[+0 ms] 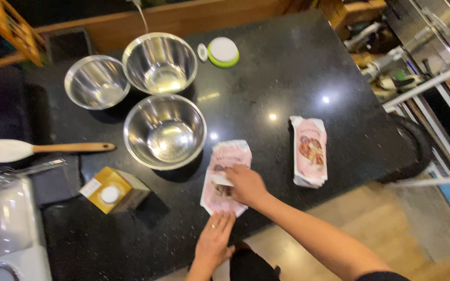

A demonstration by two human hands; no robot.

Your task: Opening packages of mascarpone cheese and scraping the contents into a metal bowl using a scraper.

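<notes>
My left hand (213, 240) lies flat, fingers spread, touching the near end of the pink rectangular paper packet (225, 177) on the black speckled stone surface (282, 73). My right hand (246, 185) presses on its middle, fingers curled, gripping nothing that I can tell. The packet's long axis runs away from me, its far end toward the nearest round steel bowl (165, 131); a second pink packet (310, 151) lies to the right, apart.

left hand (213, 240): ring on one finger | right arm (313, 234): bare forearm, dark sleeve at upper arm

Black speckled stone countertop (298, 62) with glare spots from overhead light, wood trim (183, 18) along far edge, beige tile floor (371, 224), cluttered shelves (391, 67) right.
</notes>
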